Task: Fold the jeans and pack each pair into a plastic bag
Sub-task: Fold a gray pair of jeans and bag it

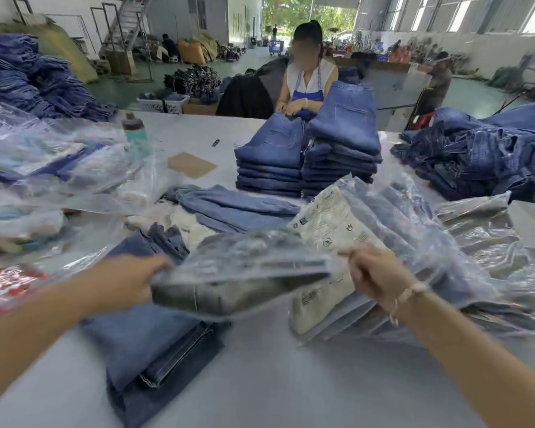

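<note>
Above the bench (pixel 291 381), the left hand (pixel 127 282) and right hand (pixel 374 273) each grip an end of bagged jeans (pixel 241 273); packing appears complete, so placement on the bagged pile (pixel 414 242) likely follows.

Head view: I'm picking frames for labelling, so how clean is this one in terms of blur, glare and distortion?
Head view: the bagged jeans between left hand and right hand are motion-smeared; plastic bags glare; edges bow from the wide lens; doorway daylight is overexposed.

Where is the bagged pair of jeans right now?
In the head view, the bagged pair of jeans sits at lower centre, held between the left hand and right hand, above the folded jeans.
</note>
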Action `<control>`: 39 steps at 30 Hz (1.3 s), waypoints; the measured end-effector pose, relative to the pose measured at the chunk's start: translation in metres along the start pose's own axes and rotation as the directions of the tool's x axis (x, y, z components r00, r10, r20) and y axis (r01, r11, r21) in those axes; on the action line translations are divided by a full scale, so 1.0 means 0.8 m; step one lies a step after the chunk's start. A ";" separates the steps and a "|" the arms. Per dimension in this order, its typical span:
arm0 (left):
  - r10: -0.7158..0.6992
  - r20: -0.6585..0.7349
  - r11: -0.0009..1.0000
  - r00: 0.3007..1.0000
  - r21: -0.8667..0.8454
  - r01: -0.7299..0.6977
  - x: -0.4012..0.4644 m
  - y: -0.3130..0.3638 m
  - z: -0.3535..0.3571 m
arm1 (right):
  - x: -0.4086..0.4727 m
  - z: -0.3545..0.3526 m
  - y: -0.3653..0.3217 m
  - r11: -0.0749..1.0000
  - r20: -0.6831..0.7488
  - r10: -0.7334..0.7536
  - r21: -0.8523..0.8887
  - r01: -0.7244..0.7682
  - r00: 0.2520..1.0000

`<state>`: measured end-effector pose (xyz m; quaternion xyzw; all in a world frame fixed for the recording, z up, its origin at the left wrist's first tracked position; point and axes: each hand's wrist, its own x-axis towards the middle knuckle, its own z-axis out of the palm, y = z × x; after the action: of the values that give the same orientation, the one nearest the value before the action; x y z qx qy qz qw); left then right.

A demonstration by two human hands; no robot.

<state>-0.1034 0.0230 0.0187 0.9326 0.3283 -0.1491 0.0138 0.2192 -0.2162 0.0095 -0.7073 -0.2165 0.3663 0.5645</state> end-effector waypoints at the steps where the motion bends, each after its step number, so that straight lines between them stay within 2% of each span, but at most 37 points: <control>1: -0.008 -0.008 0.998 1.000 0.056 0.008 -0.012 0.023 0.047 | -0.008 -0.006 0.042 0.996 -0.021 0.046 -0.071 -0.048 0.999; 3: -0.015 -0.035 0.996 0.999 0.085 0.018 -0.034 0.068 0.137 | -0.026 -0.015 0.119 0.971 -0.057 0.149 -0.178 -0.157 0.987; 4: 0.013 -0.074 0.999 0.997 0.036 -0.010 -0.040 0.087 0.176 | -0.032 -0.015 0.151 0.961 -0.067 0.214 -0.164 -0.223 0.974; 5: 0.069 -0.174 0.998 0.982 0.007 -0.069 -0.046 0.104 0.209 | -0.037 -0.014 0.177 0.951 -0.079 0.270 -0.132 -0.278 0.960; 8: 0.238 -0.427 0.968 0.873 0.176 -0.178 -0.044 0.156 0.254 | -0.037 -0.013 0.217 0.936 -0.138 0.321 -0.105 -0.336 0.937; 11: 0.315 -0.516 0.949 0.797 0.176 -0.261 -0.030 0.197 0.265 | -0.033 -0.021 0.229 0.924 -0.165 0.319 -0.163 -0.345 0.933; 12: 0.326 -0.504 0.945 0.800 0.167 -0.280 -0.022 0.207 0.266 | -0.033 -0.024 0.232 0.924 -0.156 0.307 -0.188 -0.333 0.939; 14: 0.328 -0.413 0.944 0.849 0.134 -0.300 -0.011 0.221 0.264 | -0.035 -0.029 0.233 0.937 -0.116 0.281 -0.182 -0.299 0.953; 17: 0.210 -0.333 0.975 0.919 0.002 -0.223 0.009 0.217 0.249 | -0.034 -0.039 0.233 0.947 0.007 0.306 -0.106 -0.304 0.952; 19: 0.084 -0.340 0.983 0.937 -0.124 -0.133 0.026 0.214 0.239 | -0.035 -0.046 0.229 0.917 0.123 0.374 -0.199 -0.347 0.919; 21: 0.039 -0.317 0.987 0.948 -0.138 -0.087 0.031 0.223 0.228 | -0.035 -0.048 0.226 0.860 0.191 0.443 -0.367 -0.355 0.876; 23: 0.046 -0.222 0.996 0.974 -0.066 -0.062 0.029 0.237 0.227 | -0.034 -0.045 0.228 0.831 0.188 0.465 -0.430 -0.354 0.865; 25: 0.077 -0.191 0.995 0.979 -0.045 -0.087 0.026 0.252 0.241 | -0.035 -0.041 0.234 0.838 0.157 0.468 -0.389 -0.381 0.870; 27: 0.122 -0.208 0.967 0.971 -0.196 -0.163 0.010 0.266 0.250 | -0.040 -0.038 0.243 0.861 0.105 0.473 -0.268 -0.433 0.875; 29: 0.098 -0.278 0.863 0.955 -0.455 -0.221 -0.009 0.289 0.253 | -0.046 -0.034 0.255 0.871 0.064 0.467 -0.204 -0.447 0.882; 31: 0.021 -0.256 0.666 0.967 -0.717 -0.204 -0.022 0.321 0.246 | -0.053 -0.031 0.264 0.885 0.032 0.446 -0.162 -0.436 0.894; 33: -0.088 -0.197 0.490 0.976 -0.862 -0.130 -0.027 0.353 0.237 | -0.058 -0.032 0.269 0.900 -0.003 0.423 -0.116 -0.421 0.906; 35: -0.197 -0.177 0.371 0.964 -0.924 -0.094 -0.028 0.381 0.232 | -0.061 -0.037 0.270 0.910 -0.028 0.400 -0.109 -0.401 0.916; 36: -0.232 -0.122 0.295 0.965 -0.954 -0.050 -0.030 0.394 0.230 | -0.063 -0.039 0.271 0.915 -0.037 0.384 -0.119 -0.386 0.922; 37: -0.231 -0.001 0.184 0.973 -0.982 0.042 -0.030 0.405 0.226 | -0.064 -0.040 0.270 0.918 -0.041 0.369 -0.138 -0.371 0.929; 39: -0.079 0.326 -0.095 0.942 -0.943 0.319 -0.028 0.425 0.216 | -0.066 -0.043 0.271 0.924 -0.037 0.339 -0.173 -0.340 0.940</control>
<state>0.0432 -0.2789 -0.1647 0.5513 0.4652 0.0594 0.6900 0.1889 -0.3345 -0.1801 -0.7826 -0.1206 0.4353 0.4283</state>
